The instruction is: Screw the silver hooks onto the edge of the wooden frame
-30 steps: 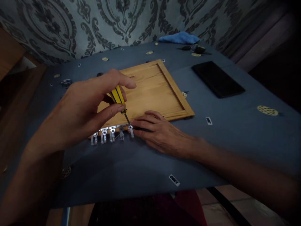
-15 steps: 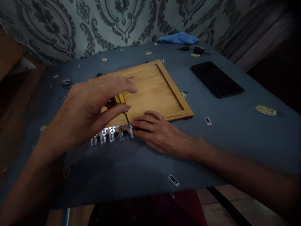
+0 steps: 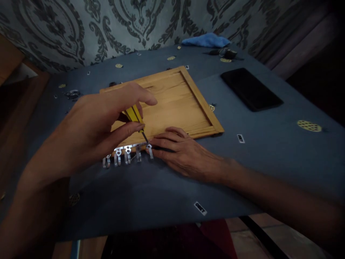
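My left hand [image 3: 107, 122] is closed around the yellow handle of a screwdriver [image 3: 132, 114]. Its thin shaft slants down, and the tip meets the right end of a metal hook rail [image 3: 128, 149]. This rail, with several silvery hooks, lies along the near edge of a framed wooden board [image 3: 172, 100]. My right hand [image 3: 185, 153] lies over the board's near edge, its fingertips gripping the rail's right end beside the screwdriver tip. Its thumb is mostly hidden. Whatever screw is under the tip is too small to make out.
A dark tablecloth [image 3: 172, 194] with pineapple prints covers the table. A black phone or tablet [image 3: 250, 89] lies to the right. Behind it are a dark tool-like item [image 3: 226, 54] and a blue cloth [image 3: 206, 40]. Small metal pieces [image 3: 72, 94] lie at the left.
The screwdriver handle has tilted further left, and my left hand has shifted slightly left with it. The tip stays at the same hook. My right hand has hardly moved.
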### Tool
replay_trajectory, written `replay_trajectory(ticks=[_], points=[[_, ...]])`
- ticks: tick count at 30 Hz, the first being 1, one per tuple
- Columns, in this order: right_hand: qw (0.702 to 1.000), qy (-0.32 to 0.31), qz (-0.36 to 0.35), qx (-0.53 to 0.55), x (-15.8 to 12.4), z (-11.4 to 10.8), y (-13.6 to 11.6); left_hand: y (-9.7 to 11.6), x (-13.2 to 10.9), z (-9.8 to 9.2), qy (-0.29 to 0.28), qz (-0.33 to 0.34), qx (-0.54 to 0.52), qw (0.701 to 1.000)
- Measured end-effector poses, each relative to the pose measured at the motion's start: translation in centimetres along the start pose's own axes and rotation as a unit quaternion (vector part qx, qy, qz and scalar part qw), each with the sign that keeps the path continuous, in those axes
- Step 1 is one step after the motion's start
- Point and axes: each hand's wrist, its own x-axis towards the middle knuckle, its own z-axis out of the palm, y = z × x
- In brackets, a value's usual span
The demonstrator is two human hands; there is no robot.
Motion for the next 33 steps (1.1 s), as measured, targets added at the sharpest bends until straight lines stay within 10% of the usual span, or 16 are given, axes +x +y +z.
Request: replay_trajectory(ticks=[33], points=[[1.000, 0.018, -0.007, -0.001, 0.20, 0.03, 0.01, -0.03, -0.29, -0.41, -0.015, 0.000, 0.017, 1.000]])
